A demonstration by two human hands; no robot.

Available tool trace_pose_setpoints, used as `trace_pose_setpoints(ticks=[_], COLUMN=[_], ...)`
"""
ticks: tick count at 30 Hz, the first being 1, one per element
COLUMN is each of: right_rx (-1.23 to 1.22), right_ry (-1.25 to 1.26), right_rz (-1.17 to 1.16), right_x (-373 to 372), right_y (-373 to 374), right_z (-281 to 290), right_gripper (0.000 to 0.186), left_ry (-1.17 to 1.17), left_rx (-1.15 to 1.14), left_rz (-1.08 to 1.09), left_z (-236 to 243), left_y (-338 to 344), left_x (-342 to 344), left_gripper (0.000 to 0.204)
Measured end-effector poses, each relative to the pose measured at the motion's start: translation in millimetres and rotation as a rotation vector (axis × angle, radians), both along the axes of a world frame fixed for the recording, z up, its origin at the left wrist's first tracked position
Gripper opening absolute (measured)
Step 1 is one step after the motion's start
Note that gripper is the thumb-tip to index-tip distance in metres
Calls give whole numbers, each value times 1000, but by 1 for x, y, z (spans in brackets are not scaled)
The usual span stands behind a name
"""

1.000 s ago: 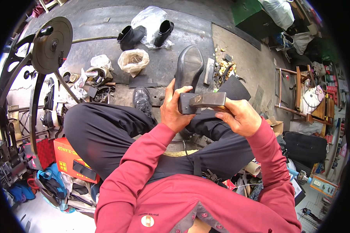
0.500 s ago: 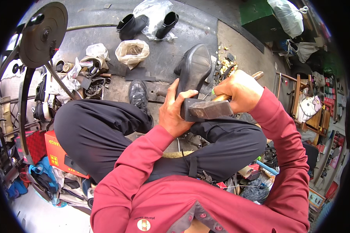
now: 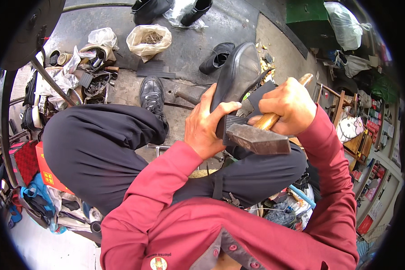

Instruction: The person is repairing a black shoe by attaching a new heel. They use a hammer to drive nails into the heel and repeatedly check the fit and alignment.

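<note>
A glossy black shoe [image 3: 236, 74] stands sole-up, heel nearest, with the wooden-handled steel hammer [image 3: 259, 137] just beside its heel.

The left hand [image 3: 205, 128] grips a black shoe [image 3: 235, 77] over the lap; the right hand [image 3: 289, 105] holds a hammer [image 3: 259, 137] against its heel.

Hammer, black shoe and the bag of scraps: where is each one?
hammer [image 3: 258, 139], head view, on its metal head.
black shoe [image 3: 238, 74], head view, on its sole.
bag of scraps [image 3: 149, 41], head view, on its plastic side.

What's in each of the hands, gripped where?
Left hand clasps the black shoe at its heel end. Right hand grips the hammer by its wooden handle, close to the head.
</note>
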State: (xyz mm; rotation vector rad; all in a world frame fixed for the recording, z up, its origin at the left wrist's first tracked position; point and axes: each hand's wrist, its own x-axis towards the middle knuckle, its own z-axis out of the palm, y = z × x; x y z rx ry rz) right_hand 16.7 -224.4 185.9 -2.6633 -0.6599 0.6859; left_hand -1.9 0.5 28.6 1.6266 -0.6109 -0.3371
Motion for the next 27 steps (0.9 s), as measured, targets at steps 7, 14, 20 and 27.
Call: trace_pose_setpoints(ticks=[7, 14, 20, 27], right_rx=[-12, 323, 639, 416], right_ry=[-17, 171, 305, 32], right_rz=[-236, -868, -1105, -821], right_x=[-33, -104, -128, -124], right_y=[5, 43, 87, 93], right_z=[1, 21, 31, 26], right_gripper=[16, 23, 24, 25], left_ry=[20, 25, 17, 10], left_rx=[37, 18, 2, 3], left_rz=[21, 25, 54, 42], left_z=[5, -2, -5, -5], left_y=[-3, 1, -1, 1], left_x=[-1, -6, -6, -7], left_gripper=[72, 82, 82, 82])
